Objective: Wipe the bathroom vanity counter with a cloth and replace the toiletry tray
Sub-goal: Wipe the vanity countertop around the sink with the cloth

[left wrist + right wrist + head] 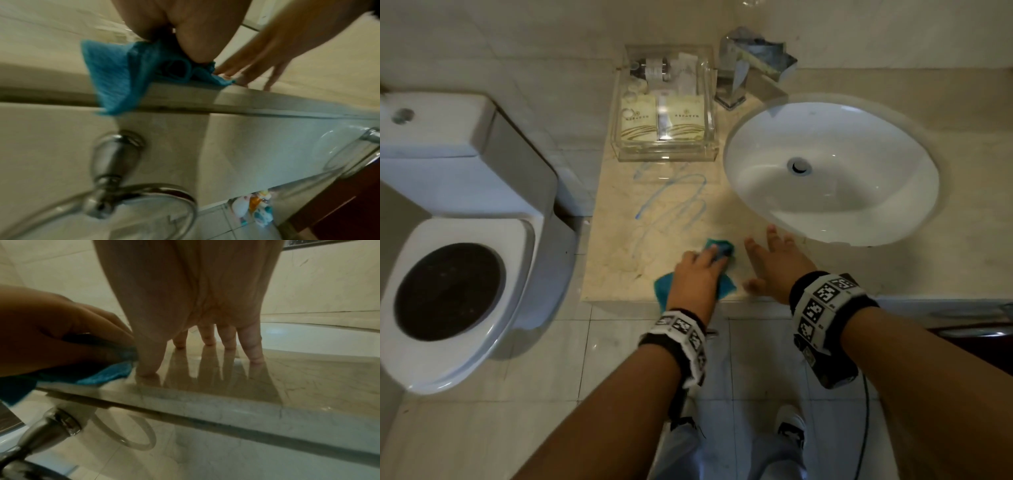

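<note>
A teal cloth [722,247] lies bunched on the beige marble counter [616,246] near its front edge, one corner hanging over the edge [115,91]. My left hand [700,270] grips it from above with curled fingers. Just to its right, my right hand [770,257] rests on the counter with fingers spread and straight, holding nothing [207,337]. A blue squiggly smear [681,198] marks the counter beyond the cloth. The clear toiletry tray [664,156], holding packets and small bottles, stands at the back of the counter against the wall.
A white oval sink [859,209] is set in the counter to the right, with a chrome faucet [739,82] behind it. A toilet [448,240] stands left of the counter. A chrome towel ring [123,191] hangs below the counter's front edge.
</note>
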`<action>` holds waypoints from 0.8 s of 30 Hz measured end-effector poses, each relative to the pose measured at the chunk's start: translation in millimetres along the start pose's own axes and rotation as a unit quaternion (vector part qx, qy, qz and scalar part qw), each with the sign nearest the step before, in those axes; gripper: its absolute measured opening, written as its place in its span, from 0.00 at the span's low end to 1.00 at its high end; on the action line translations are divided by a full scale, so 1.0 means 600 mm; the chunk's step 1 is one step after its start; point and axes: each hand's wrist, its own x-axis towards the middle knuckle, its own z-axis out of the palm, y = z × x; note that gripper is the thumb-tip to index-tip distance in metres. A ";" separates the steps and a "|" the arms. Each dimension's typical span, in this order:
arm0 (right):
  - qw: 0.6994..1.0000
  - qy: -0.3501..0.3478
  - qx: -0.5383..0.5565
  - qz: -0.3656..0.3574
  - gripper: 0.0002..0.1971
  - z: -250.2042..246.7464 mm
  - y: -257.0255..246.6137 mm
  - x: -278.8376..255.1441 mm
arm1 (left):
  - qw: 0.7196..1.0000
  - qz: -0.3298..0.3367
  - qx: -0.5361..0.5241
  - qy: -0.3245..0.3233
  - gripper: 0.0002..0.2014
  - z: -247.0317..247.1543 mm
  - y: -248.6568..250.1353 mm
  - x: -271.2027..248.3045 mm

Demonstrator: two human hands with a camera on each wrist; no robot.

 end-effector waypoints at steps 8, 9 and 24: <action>1.000 0.003 0.016 0.001 0.44 -0.001 0.002 -0.005 | 0.994 -0.087 0.059 0.003 0.30 -0.044 -0.102 0.000; 1.000 0.003 0.016 0.001 0.44 -0.001 0.002 -0.004 | 0.991 -0.108 0.083 -0.005 0.32 -0.048 -0.109 0.002; 1.000 0.000 0.015 -0.004 0.45 -0.003 0.001 -0.005 | 0.996 -0.078 -0.022 0.028 0.24 -0.043 -0.099 0.002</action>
